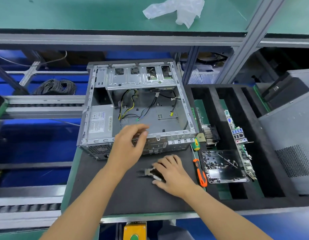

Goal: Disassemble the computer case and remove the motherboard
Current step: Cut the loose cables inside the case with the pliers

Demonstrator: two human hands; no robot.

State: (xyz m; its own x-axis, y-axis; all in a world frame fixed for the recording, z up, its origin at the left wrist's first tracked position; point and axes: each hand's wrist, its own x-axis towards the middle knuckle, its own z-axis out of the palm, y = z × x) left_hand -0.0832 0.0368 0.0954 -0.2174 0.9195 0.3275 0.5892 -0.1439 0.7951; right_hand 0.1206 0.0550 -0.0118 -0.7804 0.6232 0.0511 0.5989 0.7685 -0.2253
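computer case [139,108] lies open on its side on a dark mat [133,193] at the middle of the workbench, its floor bare apart from loose cables [131,108], with the power supply [100,122] at its left and a metal drive cage [141,77] along the far edge. motherboard [240,144] is out of the case, standing on edge in a slot of the black foam rack [264,153] to the right. left hand [131,144] hovers over the near wall of the case, fingers loosely spread and holding nothing. right hand [172,172] rests on the mat with its fingers curled over the handles of a pair of pliers [150,171], whose nose points left. an orange-handled screwdriver [200,174] lies just right of that hand, and a green and yellow one [195,144] sits by the near right corner of the case. a black tray of screws [223,167] sits on the rack. a crumpled plastic bag [178,11] lies on the green shelf above.
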